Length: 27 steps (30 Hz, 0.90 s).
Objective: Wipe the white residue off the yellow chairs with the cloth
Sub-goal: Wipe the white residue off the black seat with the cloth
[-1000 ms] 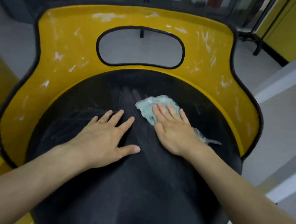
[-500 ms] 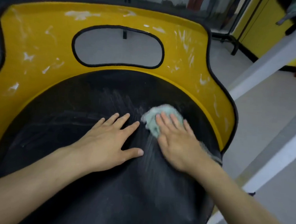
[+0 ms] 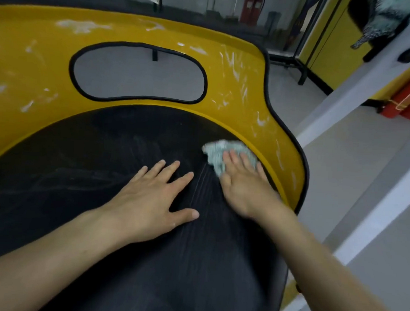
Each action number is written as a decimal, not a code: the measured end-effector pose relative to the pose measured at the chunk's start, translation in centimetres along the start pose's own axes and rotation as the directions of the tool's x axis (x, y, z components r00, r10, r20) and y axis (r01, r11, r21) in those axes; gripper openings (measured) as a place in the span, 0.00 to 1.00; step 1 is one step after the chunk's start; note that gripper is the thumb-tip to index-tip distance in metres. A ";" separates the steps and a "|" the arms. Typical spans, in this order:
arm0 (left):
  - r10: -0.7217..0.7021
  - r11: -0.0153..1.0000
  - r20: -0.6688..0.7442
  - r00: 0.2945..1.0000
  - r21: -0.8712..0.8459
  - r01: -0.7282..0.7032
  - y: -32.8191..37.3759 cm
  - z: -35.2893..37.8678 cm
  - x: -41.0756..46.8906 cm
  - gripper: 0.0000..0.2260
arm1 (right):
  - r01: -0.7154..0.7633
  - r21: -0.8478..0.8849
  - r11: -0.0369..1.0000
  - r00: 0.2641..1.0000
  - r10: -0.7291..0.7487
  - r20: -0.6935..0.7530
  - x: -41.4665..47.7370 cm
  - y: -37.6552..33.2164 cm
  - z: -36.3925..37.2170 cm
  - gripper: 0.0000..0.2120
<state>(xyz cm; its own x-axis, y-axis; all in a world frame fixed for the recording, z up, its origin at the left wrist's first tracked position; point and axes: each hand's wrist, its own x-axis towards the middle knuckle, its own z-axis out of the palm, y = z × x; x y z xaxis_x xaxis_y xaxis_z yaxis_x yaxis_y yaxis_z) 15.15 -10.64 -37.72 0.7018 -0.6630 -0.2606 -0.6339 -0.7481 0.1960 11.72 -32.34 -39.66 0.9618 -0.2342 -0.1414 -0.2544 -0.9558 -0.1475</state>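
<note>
Under the right hand [image 3: 242, 186], flat fingers press a cloth [image 3: 217, 153] to the black seat [image 3: 79, 172]. Beside it, the left hand [image 3: 149, 200] rests spread open. Beyond both, white residue [image 3: 232, 61] streaks the yellow chair [image 3: 37, 63].

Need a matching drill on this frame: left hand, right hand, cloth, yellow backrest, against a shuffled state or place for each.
Column 1
1. left hand
2. right hand
3. cloth
4. yellow backrest

Column 2
A. streaked with white residue
B. spread flat on the black seat, holding nothing
C. presses down on another listed item with straight fingers
D. bunched at the seat's right edge

Pairs: 1-B, 2-C, 3-D, 4-A
</note>
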 end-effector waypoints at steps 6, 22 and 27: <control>0.004 1.000 0.013 1.000 0.017 -0.004 0.3 0.0 0.5 0.39 | -0.069 0.017 0.997 0.998 0.069 -0.002 3.2 0.3 -0.3 0.28; 0.032 0.996 0.024 0.999 0.077 -0.034 0.3 -0.1 1.5 0.42 | -0.126 0.109 0.986 0.986 0.137 -0.093 -3.0 1.3 1.0 0.30; 0.054 0.996 -0.016 0.998 0.078 -0.052 0.0 0.4 1.4 0.42 | -0.036 0.119 0.992 0.993 0.049 -0.108 -13.3 -1.8 2.7 0.34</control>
<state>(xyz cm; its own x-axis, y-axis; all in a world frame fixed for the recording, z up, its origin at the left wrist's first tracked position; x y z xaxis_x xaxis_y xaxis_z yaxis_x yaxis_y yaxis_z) 16.05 -11.57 -38.47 0.6718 -0.7026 -0.2346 -0.6932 -0.7079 0.1352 -0.93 -27.07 -40.15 0.9534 -0.2986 -0.0422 -0.2991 -0.9187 -0.2578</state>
